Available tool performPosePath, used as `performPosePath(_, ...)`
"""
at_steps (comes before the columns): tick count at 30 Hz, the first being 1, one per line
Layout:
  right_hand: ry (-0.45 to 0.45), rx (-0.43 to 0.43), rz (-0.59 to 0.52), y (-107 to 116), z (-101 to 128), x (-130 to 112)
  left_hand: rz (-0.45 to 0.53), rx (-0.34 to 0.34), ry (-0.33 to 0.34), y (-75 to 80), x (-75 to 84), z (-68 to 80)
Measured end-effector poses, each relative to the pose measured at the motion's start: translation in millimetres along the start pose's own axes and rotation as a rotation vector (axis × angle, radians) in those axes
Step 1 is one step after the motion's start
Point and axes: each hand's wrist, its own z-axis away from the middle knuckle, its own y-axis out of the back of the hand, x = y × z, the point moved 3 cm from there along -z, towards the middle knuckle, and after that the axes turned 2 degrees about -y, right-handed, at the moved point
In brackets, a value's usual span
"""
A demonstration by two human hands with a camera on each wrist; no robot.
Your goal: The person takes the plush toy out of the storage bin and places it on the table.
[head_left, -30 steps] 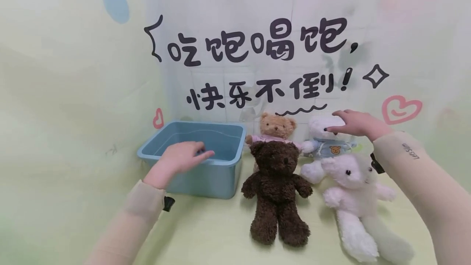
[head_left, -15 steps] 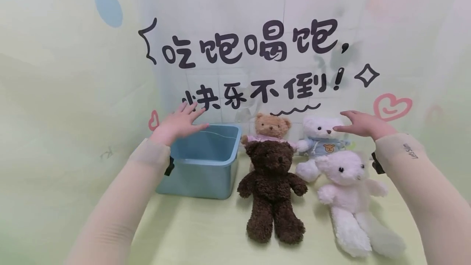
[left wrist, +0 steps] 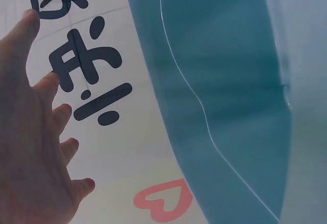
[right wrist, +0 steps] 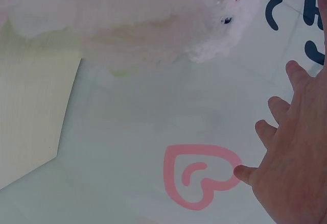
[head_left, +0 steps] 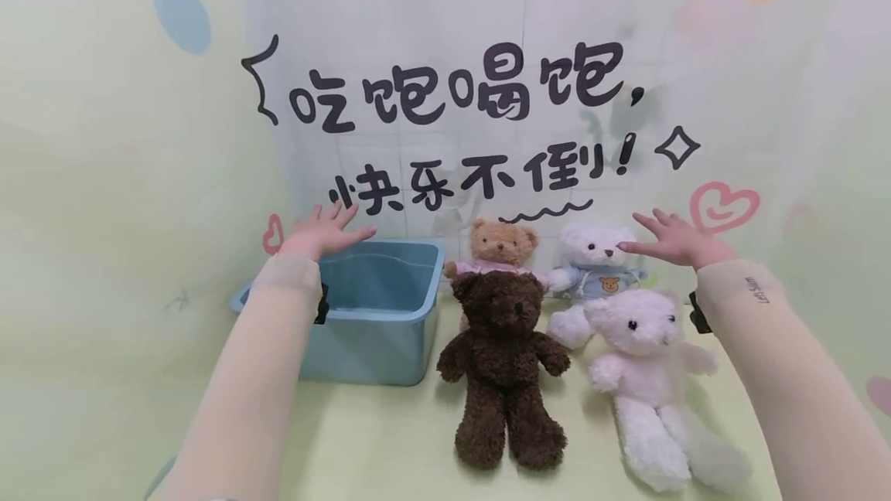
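My left hand (head_left: 322, 230) hovers with fingers spread above the far left corner of a blue plastic bin (head_left: 397, 325), holding nothing; in the left wrist view the left hand (left wrist: 30, 147) is beside the bin's wall (left wrist: 219, 96). My right hand (head_left: 670, 240) is open, fingers spread, just right of the head of a white bear in a blue hoodie (head_left: 593, 269). In the right wrist view the right hand (right wrist: 294, 157) is near that white bear (right wrist: 153, 15). A dark brown bear (head_left: 504, 366) and a pale pink bear (head_left: 650, 366) sit in front. A tan bear (head_left: 500, 247) sits behind.
The toys and bin rest on a pale green tabletop (head_left: 390, 439). A backdrop wall (head_left: 452, 99) with black lettering and pink hearts (head_left: 720, 207) stands close behind the bin and bears.
My left hand rose out of the bin and spread its fingers above the far rim. My right hand lifted off the hoodie bear's head and opened to its right.
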Motion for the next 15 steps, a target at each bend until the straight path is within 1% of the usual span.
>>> performPosePath(5,-0.020,0.023,0.025,11.9,3.7,2.8,0.018,0.014,-0.008,12.6,2.8,-1.5)
performPosePath(8,-0.006,0.016,0.027,16.2,2.2,-2.7,-0.010,0.011,0.001,17.2,-4.0,1.4)
performPosePath(10,0.002,0.006,0.028,16.2,1.1,-6.4,-0.019,-0.007,0.013,15.4,-8.7,6.1)
performPosePath(12,-0.001,-0.003,0.023,14.3,1.3,-7.1,-0.020,-0.027,0.016,9.9,-12.4,9.9)
performPosePath(15,-0.022,-0.013,0.016,11.0,3.9,-5.1,-0.017,-0.038,0.021,0.0,-13.2,10.8)
